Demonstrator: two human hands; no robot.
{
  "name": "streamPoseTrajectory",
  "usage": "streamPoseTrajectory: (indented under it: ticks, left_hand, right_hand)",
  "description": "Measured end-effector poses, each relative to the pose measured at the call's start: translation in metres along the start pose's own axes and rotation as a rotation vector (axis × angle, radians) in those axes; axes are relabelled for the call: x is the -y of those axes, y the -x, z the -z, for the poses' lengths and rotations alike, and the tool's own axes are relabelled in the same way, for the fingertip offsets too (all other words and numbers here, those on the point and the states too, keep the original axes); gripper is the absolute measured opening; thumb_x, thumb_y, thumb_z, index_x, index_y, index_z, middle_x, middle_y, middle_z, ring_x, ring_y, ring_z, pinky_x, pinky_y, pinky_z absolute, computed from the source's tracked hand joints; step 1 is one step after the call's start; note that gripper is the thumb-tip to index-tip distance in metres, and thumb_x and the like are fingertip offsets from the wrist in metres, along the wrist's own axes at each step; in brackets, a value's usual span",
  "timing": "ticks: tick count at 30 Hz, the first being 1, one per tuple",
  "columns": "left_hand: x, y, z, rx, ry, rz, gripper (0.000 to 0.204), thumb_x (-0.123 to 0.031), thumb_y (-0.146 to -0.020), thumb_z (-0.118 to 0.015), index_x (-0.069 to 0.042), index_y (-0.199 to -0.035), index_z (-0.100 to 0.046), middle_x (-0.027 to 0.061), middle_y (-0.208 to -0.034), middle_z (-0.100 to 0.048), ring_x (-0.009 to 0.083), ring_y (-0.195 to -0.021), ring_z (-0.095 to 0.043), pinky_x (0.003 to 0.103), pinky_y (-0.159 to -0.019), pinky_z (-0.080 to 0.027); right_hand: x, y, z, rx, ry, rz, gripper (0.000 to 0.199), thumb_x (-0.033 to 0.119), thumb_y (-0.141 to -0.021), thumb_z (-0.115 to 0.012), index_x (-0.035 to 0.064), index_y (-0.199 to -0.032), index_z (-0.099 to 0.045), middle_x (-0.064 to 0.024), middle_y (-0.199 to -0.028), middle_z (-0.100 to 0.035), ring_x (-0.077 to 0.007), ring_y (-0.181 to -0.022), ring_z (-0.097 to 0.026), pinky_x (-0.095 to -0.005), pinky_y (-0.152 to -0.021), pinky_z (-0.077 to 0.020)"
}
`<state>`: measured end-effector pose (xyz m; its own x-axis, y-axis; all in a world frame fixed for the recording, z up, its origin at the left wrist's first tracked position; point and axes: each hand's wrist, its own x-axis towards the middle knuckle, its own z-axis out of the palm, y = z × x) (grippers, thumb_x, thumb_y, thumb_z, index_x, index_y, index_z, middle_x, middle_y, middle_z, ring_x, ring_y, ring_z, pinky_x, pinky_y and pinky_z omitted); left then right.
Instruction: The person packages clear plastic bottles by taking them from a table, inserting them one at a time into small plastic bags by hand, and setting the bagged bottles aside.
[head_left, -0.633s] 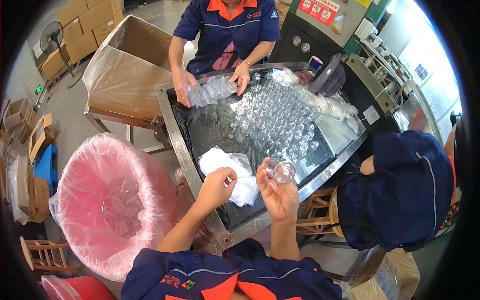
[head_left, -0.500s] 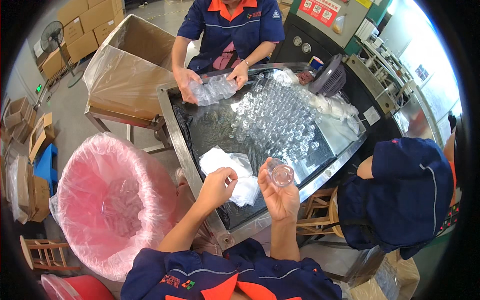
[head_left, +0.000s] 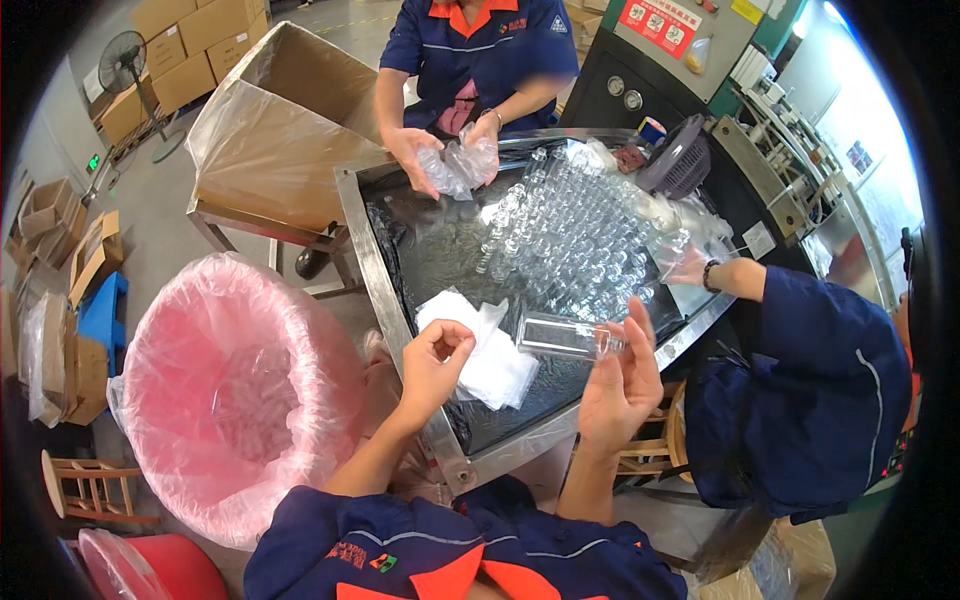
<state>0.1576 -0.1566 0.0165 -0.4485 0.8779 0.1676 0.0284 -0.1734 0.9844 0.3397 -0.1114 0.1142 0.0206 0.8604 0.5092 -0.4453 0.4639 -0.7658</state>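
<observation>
My right hand holds a clear bottle by its narrower end, between thumb and fingers. The bottle lies nearly level above the table, its wide end pointing left. Beside the stack of thin white plastic bags, my left hand is closed with thumb and forefinger together; whatever they may pinch does not show. Many clear bottles stand packed together on the dark film-covered table beyond my hands.
A large bin lined with pink film stands at my left, clear pieces inside. Across the table a co-worker's hands hold crumpled clear plastic. Another co-worker's hand reaches in from the right. A fan stands at the far right corner.
The bottle has turned from end-on to sideways in my right hand, which has moved right. The right co-worker's arm now reaches over the table. My left hand stays closed.
</observation>
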Motion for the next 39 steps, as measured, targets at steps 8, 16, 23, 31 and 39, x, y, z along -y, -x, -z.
streamPoseTrajectory:
  ticks: [8,16,23,31,39]
  left_hand:
    - [-0.04,0.006,-0.008,-0.135,0.265,-0.113,0.011,0.003,-0.085,-0.069,-0.002,-0.092,-0.062,-0.0008,-0.081,-0.062,0.0036,-0.07,-0.054,0.019,-0.066,-0.043]
    - [-0.051,0.01,-0.003,0.04,0.267,-0.204,0.034,0.005,-0.085,-0.066,0.0,-0.117,-0.062,0.0055,-0.1,-0.062,0.0067,-0.078,-0.056,0.021,-0.07,-0.046]
    - [-0.046,0.009,-0.007,0.055,0.006,-0.447,0.033,0.004,-0.081,-0.069,-0.003,-0.114,-0.068,0.0093,-0.112,-0.067,0.0083,-0.076,-0.058,0.022,-0.065,-0.048]
    - [-0.053,-0.027,0.009,0.303,-0.027,-0.411,0.056,-0.005,-0.077,-0.076,-0.006,-0.13,-0.058,0.0097,-0.126,-0.061,0.0179,-0.095,-0.061,0.032,-0.08,-0.048]
    - [0.015,-0.141,0.005,0.09,-0.566,-0.313,0.058,-0.004,-0.086,-0.056,0.001,-0.14,-0.036,0.0244,-0.122,-0.057,0.0418,-0.104,-0.059,0.042,-0.09,-0.048]
  right_hand:
    - [0.005,0.004,-0.009,0.217,0.201,0.111,0.02,-0.002,-0.089,-0.056,-0.0044,-0.108,-0.056,-0.0262,-0.141,-0.04,-0.0301,-0.114,-0.056,-0.0398,-0.095,-0.0488]
    - [-0.021,0.023,-0.027,0.114,-0.357,-0.4,0.016,0.015,-0.101,-0.045,0.0017,-0.11,-0.04,-0.031,-0.123,-0.053,-0.0395,-0.109,-0.061,-0.0532,-0.096,-0.049]
    - [-0.021,0.027,-0.028,0.242,0.481,0.125,0.02,0.003,-0.095,-0.051,-0.0028,-0.113,-0.044,-0.0282,-0.125,-0.052,-0.0373,-0.11,-0.058,-0.0439,-0.086,-0.0527]
    - [-0.058,0.008,-0.007,0.454,0.866,0.225,0.025,-0.004,-0.082,-0.064,-0.0025,-0.106,-0.062,-0.0184,-0.111,-0.058,-0.0325,-0.095,-0.06,-0.0365,-0.075,-0.0498]
    - [-0.109,-0.039,0.006,0.378,0.863,0.347,0.034,-0.003,-0.079,-0.066,-0.0039,-0.113,-0.059,-0.0184,-0.107,-0.058,-0.034,-0.092,-0.06,-0.0404,-0.08,-0.0491]
